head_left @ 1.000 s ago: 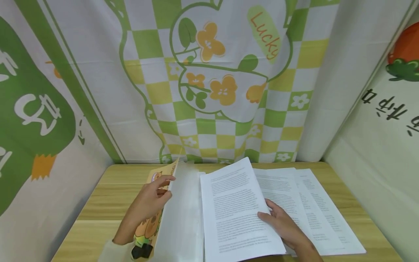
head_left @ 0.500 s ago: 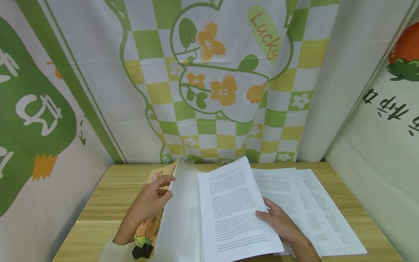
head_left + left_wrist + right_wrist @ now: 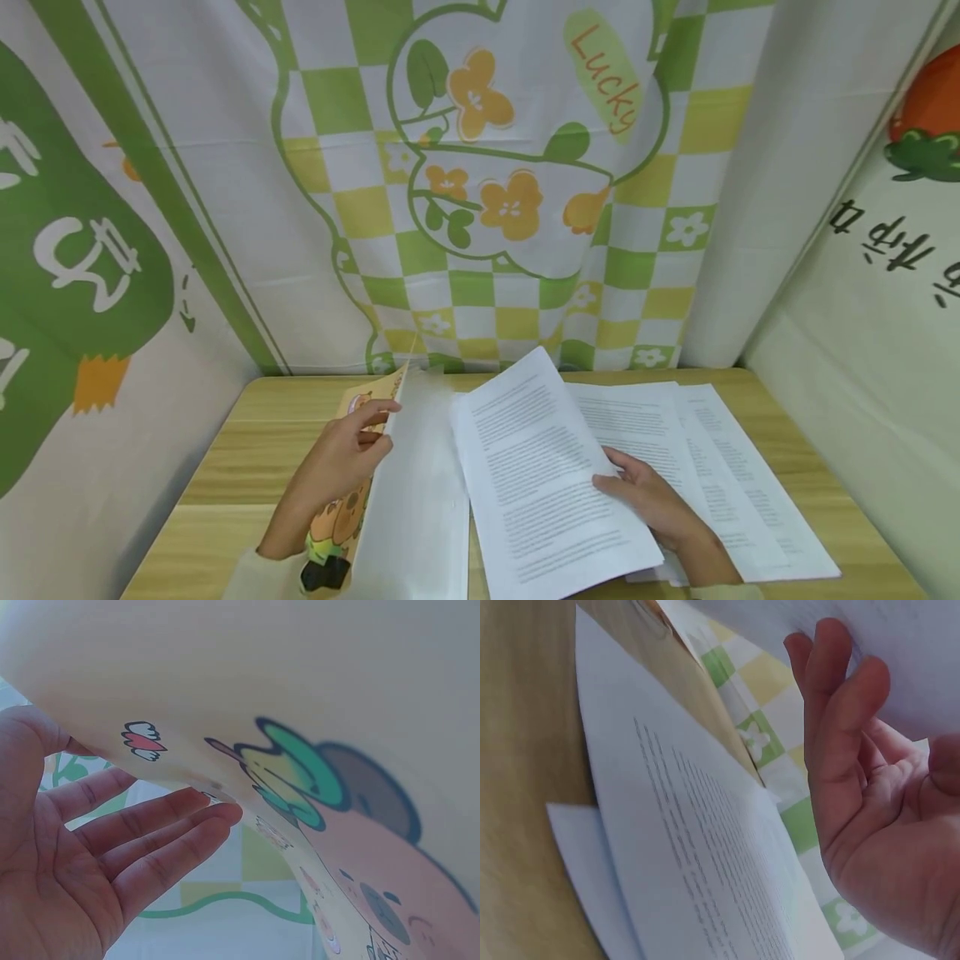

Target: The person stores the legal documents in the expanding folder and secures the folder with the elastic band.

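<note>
A folder stands partly opened on the table, its orange-yellow cartoon cover [image 3: 348, 508] tilted up and a whitish translucent page [image 3: 420, 492] showing inside. My left hand [image 3: 337, 458] pinches the cover's free edge; in the left wrist view the fingers of that hand [image 3: 82, 847] lie along the bent cover [image 3: 195, 682]. My right hand [image 3: 660, 508] grips the right edge of printed papers [image 3: 547, 475], thumb on top and fingers beneath. These papers are raised and tilted just right of the folder. In the right wrist view the right hand [image 3: 877, 802] is under the papers [image 3: 915, 652].
More printed sheets [image 3: 720, 492] lie fanned out on the wooden table [image 3: 225, 467] to the right, partly under my right hand. A green-and-yellow checked curtain [image 3: 480, 317] hangs behind the table's back edge. Printed cloth [image 3: 847, 350] closes off both sides.
The held papers have turned: their top has swung left and their lower end right, so a strip of table shows beside the folder. The left hand and cover stay nearly still.
</note>
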The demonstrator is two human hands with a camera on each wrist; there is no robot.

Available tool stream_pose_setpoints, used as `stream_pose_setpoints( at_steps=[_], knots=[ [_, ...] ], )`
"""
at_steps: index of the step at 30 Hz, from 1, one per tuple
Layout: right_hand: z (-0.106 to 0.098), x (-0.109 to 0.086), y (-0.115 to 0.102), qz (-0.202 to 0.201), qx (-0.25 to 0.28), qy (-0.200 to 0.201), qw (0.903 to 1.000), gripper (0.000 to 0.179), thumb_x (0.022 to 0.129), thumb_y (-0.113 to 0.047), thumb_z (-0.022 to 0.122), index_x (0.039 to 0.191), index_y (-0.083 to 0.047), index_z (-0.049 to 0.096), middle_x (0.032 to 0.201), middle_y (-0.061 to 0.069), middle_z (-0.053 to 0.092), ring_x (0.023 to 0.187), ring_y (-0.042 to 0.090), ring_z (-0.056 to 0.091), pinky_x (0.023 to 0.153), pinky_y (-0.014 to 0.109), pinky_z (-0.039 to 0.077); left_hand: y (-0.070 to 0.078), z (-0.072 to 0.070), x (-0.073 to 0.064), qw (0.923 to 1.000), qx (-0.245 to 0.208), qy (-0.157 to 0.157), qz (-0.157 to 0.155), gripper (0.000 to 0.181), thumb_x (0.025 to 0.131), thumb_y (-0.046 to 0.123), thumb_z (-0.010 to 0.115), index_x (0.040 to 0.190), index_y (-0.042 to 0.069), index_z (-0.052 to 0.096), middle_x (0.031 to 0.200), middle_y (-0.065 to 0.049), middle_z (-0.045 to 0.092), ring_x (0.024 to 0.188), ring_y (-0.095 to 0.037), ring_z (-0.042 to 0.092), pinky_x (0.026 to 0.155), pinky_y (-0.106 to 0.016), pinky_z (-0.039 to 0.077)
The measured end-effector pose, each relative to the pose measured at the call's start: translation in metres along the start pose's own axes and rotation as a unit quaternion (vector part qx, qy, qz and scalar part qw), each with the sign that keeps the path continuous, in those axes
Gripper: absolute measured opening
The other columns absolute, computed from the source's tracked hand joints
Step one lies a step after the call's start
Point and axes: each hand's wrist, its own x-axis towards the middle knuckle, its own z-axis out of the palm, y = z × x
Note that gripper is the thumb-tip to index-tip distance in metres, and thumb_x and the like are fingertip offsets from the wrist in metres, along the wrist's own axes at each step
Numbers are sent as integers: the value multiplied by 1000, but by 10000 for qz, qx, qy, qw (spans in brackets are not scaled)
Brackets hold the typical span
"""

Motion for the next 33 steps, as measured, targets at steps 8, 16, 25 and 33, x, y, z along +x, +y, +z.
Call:
stream_pose_setpoints(
  at_steps=[8, 16, 25, 33],
  knots=[
    [-16, 8, -1, 64, 0, -184, 9998, 74, 106, -16, 56, 160, 9, 13, 122, 26, 67, 97, 36, 73, 77, 45, 62, -2, -1, 1, 9999, -54, 2, 149, 39, 98, 1, 59, 137, 8, 62, 138, -24, 59, 105, -30, 71, 85, -38, 59],
    [-17, 11, -2, 284, 95, -195, 9994, 75, 104, -16, 59, 160, 10, 15, 121, 24, 68, 96, 34, 73, 76, 43, 62, -1, -2, 0, 9999, -61, 20, 133, 39, 99, 1, 59, 138, 8, 61, 139, -26, 58, 107, -32, 71, 83, -37, 60],
    [-19, 11, -3, 438, 368, -530, 9970, 70, 104, -13, 58, 161, 6, 21, 126, 25, 66, 101, 36, 72, 78, 42, 61, -3, -3, -1, 9997, -94, -40, 221, 39, 99, 1, 58, 138, 6, 60, 140, -26, 58, 107, -34, 71, 78, -34, 59],
    [-27, 20, -6, 463, -154, -217, 9986, 71, 104, -15, 59, 161, 5, 20, 123, 25, 67, 98, 38, 72, 77, 45, 62, -1, -5, -1, 9998, -101, -42, 163, 39, 99, 1, 58, 138, 7, 60, 140, -25, 58, 108, -33, 71, 78, -34, 58]
  ],
)
